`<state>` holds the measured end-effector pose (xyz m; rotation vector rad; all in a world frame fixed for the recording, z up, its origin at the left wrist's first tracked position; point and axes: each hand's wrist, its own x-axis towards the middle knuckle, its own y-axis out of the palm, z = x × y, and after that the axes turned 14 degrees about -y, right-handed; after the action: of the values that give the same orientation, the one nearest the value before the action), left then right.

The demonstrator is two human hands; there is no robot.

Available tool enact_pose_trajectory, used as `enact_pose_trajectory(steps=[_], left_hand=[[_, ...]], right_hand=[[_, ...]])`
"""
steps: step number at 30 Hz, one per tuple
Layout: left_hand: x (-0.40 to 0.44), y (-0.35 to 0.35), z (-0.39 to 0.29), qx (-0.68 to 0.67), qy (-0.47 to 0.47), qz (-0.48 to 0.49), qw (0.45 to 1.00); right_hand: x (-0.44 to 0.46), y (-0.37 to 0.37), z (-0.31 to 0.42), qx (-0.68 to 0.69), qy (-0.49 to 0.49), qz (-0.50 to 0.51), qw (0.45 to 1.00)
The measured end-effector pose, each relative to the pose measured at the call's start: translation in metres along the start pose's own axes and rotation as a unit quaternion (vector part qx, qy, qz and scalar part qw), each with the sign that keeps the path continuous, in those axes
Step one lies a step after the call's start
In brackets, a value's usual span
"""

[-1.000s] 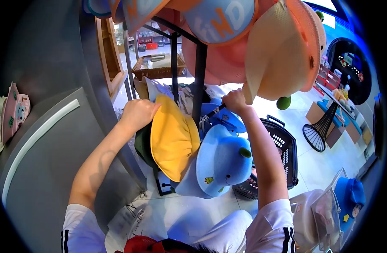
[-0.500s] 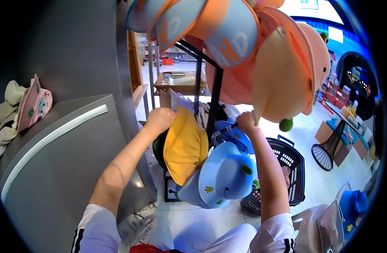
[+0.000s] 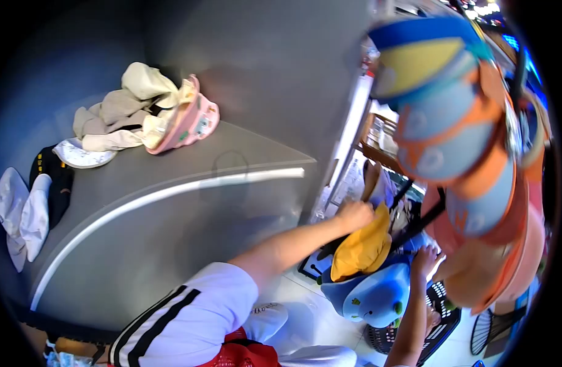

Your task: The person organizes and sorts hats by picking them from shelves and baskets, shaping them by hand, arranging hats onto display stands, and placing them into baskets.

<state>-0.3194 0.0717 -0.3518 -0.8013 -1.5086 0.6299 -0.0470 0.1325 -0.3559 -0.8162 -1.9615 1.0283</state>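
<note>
My left hand (image 3: 356, 215) is closed at the upper edge of a yellow hat (image 3: 361, 248), which hangs on a black metal rack (image 3: 432, 211). Just below it hang light-blue hats (image 3: 379, 296) with small green details. To their right, my right hand (image 3: 424, 262) is closed beside the rack, with its fingers curled. A dark rod runs toward that hand, but what lies inside the fingers is hidden. Blue-grey and orange sun visors (image 3: 437, 144) and blurred pink-orange hats (image 3: 498, 257) hang close above and to the right of my right hand.
A grey curved counter (image 3: 256, 150) with a white edge strip stands on the left. On it lie a pink hat (image 3: 189, 125), a heap of cream and beige hats (image 3: 122, 110), and white caps (image 3: 24, 208). A black basket (image 3: 443, 318) stands below my right arm.
The view has swung left, so more of the counter and its hats shows, and the rack sits farther right. Both hands stay closed at about the same places on the rack.
</note>
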Motion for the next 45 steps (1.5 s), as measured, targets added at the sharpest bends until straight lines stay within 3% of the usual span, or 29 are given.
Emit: enact_pose_trajectory(steps=[3, 5, 7, 9, 11, 13, 15, 17, 19, 21, 22, 23, 24, 25, 26, 28, 29, 30, 32, 33, 35, 36, 37, 39, 40, 42, 43, 44, 45], left_hand=[[-0.002, -0.011, -0.002, 0.014, 0.01, 0.078, 0.997], [-0.019, -0.054, -0.01, -0.073, -0.127, 0.06, 0.987], [-0.03, -0.144, -0.002, -0.115, -0.114, 0.036, 0.986], [-0.051, -0.232, 0.026, -0.166, -0.134, 0.003, 0.977], [-0.072, -0.323, 0.079, -0.072, -0.219, -0.128, 0.964], [-0.079, -0.379, 0.139, 0.007, -0.401, -0.295, 0.867], [-0.078, -0.413, 0.184, 0.098, -0.503, -0.134, 0.848], [-0.103, -0.375, 0.231, -0.06, -0.635, -0.048, 0.768], [-0.132, -0.346, 0.282, -0.131, -0.577, 0.039, 0.805], [-0.119, -0.372, 0.283, -0.102, -0.549, 0.088, 0.825], [-0.12, -0.373, 0.286, -0.206, -0.655, 0.04, 0.726], [-0.106, -0.399, 0.267, -0.329, -0.629, -0.083, 0.699], [-0.092, -0.427, 0.247, -0.429, -0.601, -0.126, 0.662], [-0.079, -0.457, 0.226, -0.523, -0.564, -0.168, 0.617], [-0.076, -0.478, 0.209, -0.629, -0.532, -0.157, 0.545], [-0.071, -0.515, 0.166, -0.687, -0.542, -0.155, 0.458], [-0.075, -0.523, 0.147, -0.715, -0.542, -0.157, 0.412], [-0.096, -0.513, 0.139, -0.689, -0.55, -0.178, 0.437], [-0.108, -0.515, 0.098, -0.714, -0.545, -0.189, 0.396], [-0.113, -0.518, 0.081, -0.725, -0.54, -0.198, 0.379], [-0.138, -0.516, 0.057, -0.742, -0.512, -0.137, 0.411], [-0.131, -0.522, 0.04, -0.749, -0.487, -0.193, 0.406], [-0.123, -0.528, 0.023, -0.754, -0.459, -0.247, 0.399], [-0.163, -0.524, 0.014, -0.717, -0.513, -0.28, 0.38], [-0.182, -0.531, 0.012, -0.711, -0.533, -0.286, 0.358], [-0.191, -0.553, 0.002, -0.669, -0.56, -0.341, 0.35], [-0.2, -0.566, -0.001, -0.619, -0.59, -0.401, 0.329], [-0.206, -0.584, -0.006, -0.566, -0.605, -0.428, 0.362], [-0.217, -0.596, -0.009, -0.54, -0.626, -0.47, 0.311]], right_hand=[[0.003, -0.013, 0.004, 0.052, -0.057, 0.113, 0.991], [-0.014, -0.011, 0.017, 0.057, -0.055, -0.081, 0.994], [-0.033, -0.043, 0.041, 0.054, 0.001, -0.091, 0.994], [-0.062, -0.047, 0.067, 0.155, 0.113, 0.07, 0.979], [-0.112, -0.057, 0.103, 0.152, 0.06, 0.045, 0.986], [-0.138, -0.135, 0.139, 0.223, 0.032, 0.1, 0.969], [-0.146, -0.196, 0.169, 0.283, 0.035, 0.174, 0.942], [-0.154, -0.217, 0.192, 0.37, 0.022, 0.156, 0.915], [-0.135, -0.256, 0.203, 0.397, -0.04, 0.136, 0.907], [-0.113, -0.27, 0.2, 0.534, -0.072, 0.163, 0.826], [-0.109, -0.261, 0.2, 0.552, -0.127, 0.141, 0.812], [-0.089, -0.284, 0.197, 0.609, -0.105, 0.217, 0.756], [-0.078, -0.284, 0.199, 0.647, -0.117, 0.251, 0.71], [-0.044, -0.324, 0.197, 0.637, -0.118, 0.371, 0.665], [-0.021, -0.347, 0.201, 0.669, -0.155, 0.388, 0.614], [0.013, -0.39, 0.216, 0.863, -0.052, 0.417, 0.279], [0.03, -0.407, 0.225, 0.898, -0.053, 0.397, 0.181], [0.049, -0.429, 0.234, 0.907, -0.083, 0.381, 0.16], [0.067, -0.456, 0.248, 0.93, -0.032, 0.35, 0.11], [0.07, -0.443, 0.26, 0.921, -0.028, 0.374, 0.103], [0.069, -0.407, 0.293, 0.903, -0.019, 0.42, 0.09], [0.066, -0.418, 0.296, 0.899, 0.028, 0.422, 0.111], [0.065, -0.418, 0.303, 0.918, 0.035, 0.385, 0.085], [0.068, -0.423, 0.319, 0.95, 0.055, 0.306, 0.035], [0.083, -0.426, 0.317, 0.948, -0.024, 0.317, -0.005], [0.114, -0.352, 0.372, 0.925, -0.259, 0.201, 0.192], [0.124, -0.344, 0.378, 0.947, -0.192, 0.235, 0.103], [0.134, -0.338, 0.383, 0.956, -0.122, 0.266, 0.013], [0.146, -0.307, 0.4, 0.957, -0.11, 0.268, 0.02]])
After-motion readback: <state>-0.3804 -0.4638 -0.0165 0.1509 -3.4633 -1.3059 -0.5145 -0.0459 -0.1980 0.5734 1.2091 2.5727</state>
